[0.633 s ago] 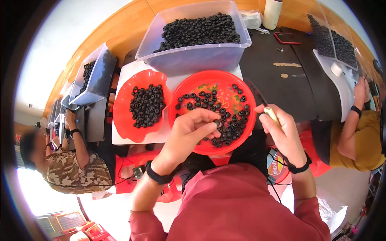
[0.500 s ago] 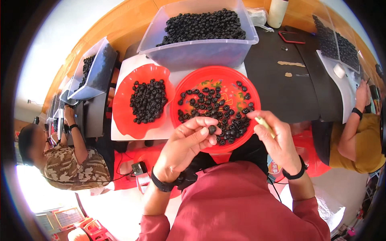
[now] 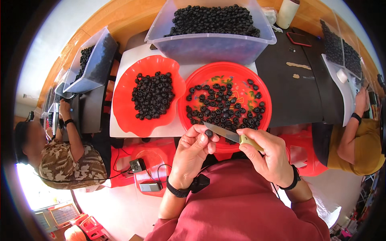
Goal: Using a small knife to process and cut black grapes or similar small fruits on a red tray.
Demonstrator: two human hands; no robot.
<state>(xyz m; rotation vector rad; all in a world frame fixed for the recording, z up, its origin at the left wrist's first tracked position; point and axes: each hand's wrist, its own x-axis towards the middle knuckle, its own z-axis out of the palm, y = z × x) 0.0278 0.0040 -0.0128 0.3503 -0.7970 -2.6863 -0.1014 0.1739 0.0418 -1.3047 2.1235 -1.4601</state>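
Note:
Between the thumb and fingers of my left hand (image 3: 189,154) is a small round black bead-like piece (image 3: 208,133). My right hand (image 3: 268,154) is closed round the pale yellow-green handle of a small knife (image 3: 222,131). Its blade points left, with the tip close to the black piece; whether they touch I cannot tell. Both hands are over the near edge of a round red tray (image 3: 196,79), where many similar black pieces (image 3: 219,114) lie loose, several showing a hole. Left of the tray, a wavy-rimmed red bowl (image 3: 122,96) holds a heap of them.
A large translucent bin (image 3: 217,50) of black pieces stands behind the tray and bowl. On the dark table at right lie a red-edged phone (image 3: 298,39) and tan scraps (image 3: 297,65); a pale bottle (image 3: 287,14) stands behind. People work at both sides (image 3: 78,160), (image 3: 356,140).
My right hand has moved left and turned, bringing the knife blade into sight beside the black piece. My left hand keeps its pinch, a little lower. The whole view has shifted slightly.

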